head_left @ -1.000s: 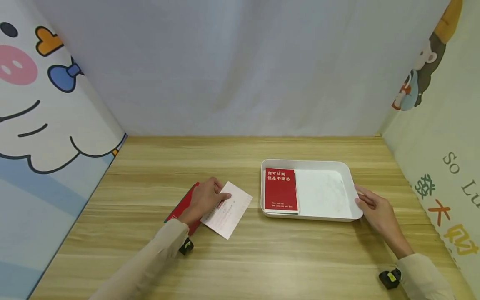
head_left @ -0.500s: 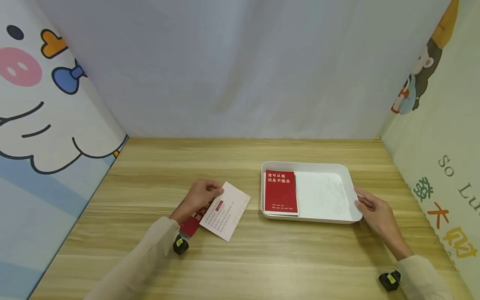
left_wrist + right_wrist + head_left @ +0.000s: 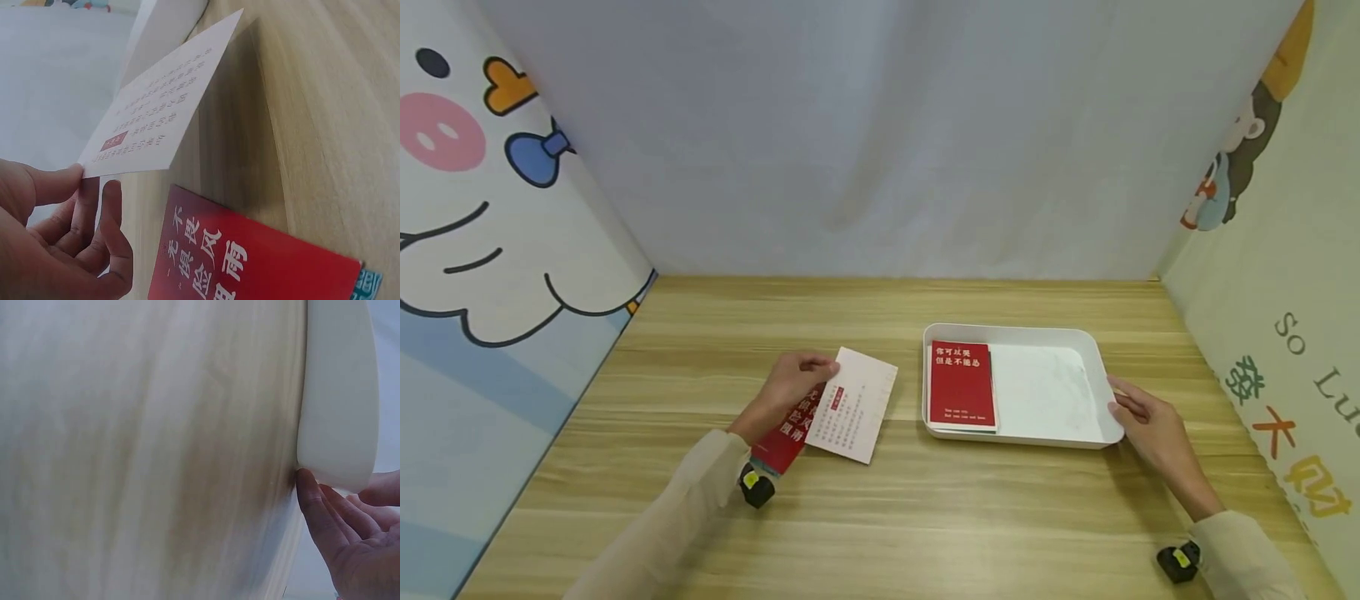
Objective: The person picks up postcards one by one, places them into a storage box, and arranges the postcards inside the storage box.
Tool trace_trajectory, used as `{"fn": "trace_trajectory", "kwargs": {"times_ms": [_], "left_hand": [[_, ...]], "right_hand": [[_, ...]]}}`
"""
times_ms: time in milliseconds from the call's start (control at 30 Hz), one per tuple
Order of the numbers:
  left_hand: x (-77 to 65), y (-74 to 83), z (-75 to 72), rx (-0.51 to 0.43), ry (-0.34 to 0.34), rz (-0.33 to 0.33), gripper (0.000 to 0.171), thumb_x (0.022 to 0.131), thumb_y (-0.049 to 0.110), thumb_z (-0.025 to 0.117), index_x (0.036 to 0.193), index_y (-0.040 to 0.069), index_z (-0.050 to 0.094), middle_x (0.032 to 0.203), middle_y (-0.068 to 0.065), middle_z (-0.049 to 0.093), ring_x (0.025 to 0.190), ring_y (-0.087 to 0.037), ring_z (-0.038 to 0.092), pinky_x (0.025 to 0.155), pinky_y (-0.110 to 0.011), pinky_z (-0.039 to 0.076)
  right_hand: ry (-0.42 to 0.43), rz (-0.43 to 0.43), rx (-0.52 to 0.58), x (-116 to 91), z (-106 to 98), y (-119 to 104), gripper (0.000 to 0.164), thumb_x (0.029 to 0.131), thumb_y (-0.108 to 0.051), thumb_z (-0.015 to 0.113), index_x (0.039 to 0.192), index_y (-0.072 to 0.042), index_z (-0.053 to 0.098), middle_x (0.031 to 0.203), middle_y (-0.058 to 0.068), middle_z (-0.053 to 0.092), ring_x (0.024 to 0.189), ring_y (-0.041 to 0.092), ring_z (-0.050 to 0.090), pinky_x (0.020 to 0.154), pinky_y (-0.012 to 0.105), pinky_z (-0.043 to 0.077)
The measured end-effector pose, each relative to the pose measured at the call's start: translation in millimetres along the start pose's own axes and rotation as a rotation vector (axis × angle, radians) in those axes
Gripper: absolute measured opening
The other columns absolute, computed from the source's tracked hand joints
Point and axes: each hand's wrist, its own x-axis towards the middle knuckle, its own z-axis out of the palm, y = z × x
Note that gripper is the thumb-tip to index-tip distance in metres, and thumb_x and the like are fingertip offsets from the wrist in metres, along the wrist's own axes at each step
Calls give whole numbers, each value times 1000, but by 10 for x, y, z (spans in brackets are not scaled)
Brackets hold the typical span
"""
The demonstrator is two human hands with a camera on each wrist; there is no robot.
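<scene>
By one corner, between thumb and fingers, my left hand [image 3: 786,387] pinches a white card [image 3: 853,408] with columns of printed text and a small red block. In the left wrist view the card tilts above the table and casts a shadow. Partly under that hand lies a red card [image 3: 250,256] with white lettering, and a teal corner [image 3: 367,284] peeks out beneath it. My right hand [image 3: 1157,425] grips the right end of a white tray [image 3: 1052,437], thumb at the rim and fingers against the outer wall. Another red card [image 3: 962,387] lies on white-edged cards in the tray's left side.
The wood-grain table [image 3: 962,517] runs back to a pale cloth wall [image 3: 887,150]. Printed cartoon panels stand along the left and right sides. Each wrist carries a small black camera [image 3: 756,486].
The left hand has drawn back slightly to the left and turned the white card more upright, uncovering more of the red card's lettering. The right hand and tray stay put.
</scene>
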Motion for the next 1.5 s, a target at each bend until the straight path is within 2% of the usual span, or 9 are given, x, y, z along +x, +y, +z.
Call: {"fn": "trace_trajectory", "kwargs": {"times_ms": [200,367,533,767,1033,1300,1367,1433,1500], "left_hand": [[21,79,5,-95,-51,-77,44,104,31,67,134,-1,66,124,-20,71,98,-25,70,82,-40,57],[34,161,6,-209,-120,-111,49,105,35,65,141,2,61,129,-20,68,101,-30,71,89,-48,59],[56,233,48,-262,-149,-102,50,106,33,65,144,1,59,136,-20,66,118,-31,66,100,-49,55],[79,380,159,-311,-146,-118,44,107,31,63,141,4,62,136,-17,67,126,-30,62,115,-49,44],[109,509,295,-358,-171,-90,41,108,29,62,139,3,63,131,-13,68,122,-28,62,116,-50,43],[130,581,472,-368,-121,-42,34,105,24,66,130,1,68,121,-12,73,111,-25,67,110,-54,45],[143,592,526,-365,-102,-24,32,104,23,67,128,1,69,119,-12,73,106,-23,68,108,-54,46],[159,606,579,-362,-82,-7,31,104,22,67,126,1,71,117,-11,74,104,-22,68,107,-53,47],[177,621,625,-357,-63,4,30,104,22,67,125,1,71,115,-10,74,105,-23,67,106,-53,47]], "right_hand": [[8,6,-15,-9,-10,28,44,108,-13,57,148,7,53,135,38,60,101,-2,68,73,2,44],[4,17,-5,-17,-12,40,45,108,-13,58,148,6,53,136,38,59,98,-8,63,73,2,45],[4,20,4,-26,-13,45,45,108,-13,57,148,7,53,136,39,59,93,-19,53,72,3,45],[3,24,11,-33,-22,44,46,109,-15,57,149,6,52,136,38,59,96,-13,60,73,3,46],[17,14,24,-7,7,36,44,107,-10,59,148,7,53,136,38,58,90,-28,42,73,1,44],[21,0,38,15,29,33,44,107,-9,59,147,7,53,137,37,58,92,-28,43,75,1,44],[23,-3,28,19,29,31,44,107,-9,59,148,7,53,137,37,59,95,-23,49,75,1,44],[27,-5,18,22,31,25,44,107,-9,59,147,7,54,137,36,59,103,-6,63,76,1,43],[29,-7,9,25,31,17,44,107,-9,59,147,7,54,137,36,59,112,16,68,76,0,43]]}}
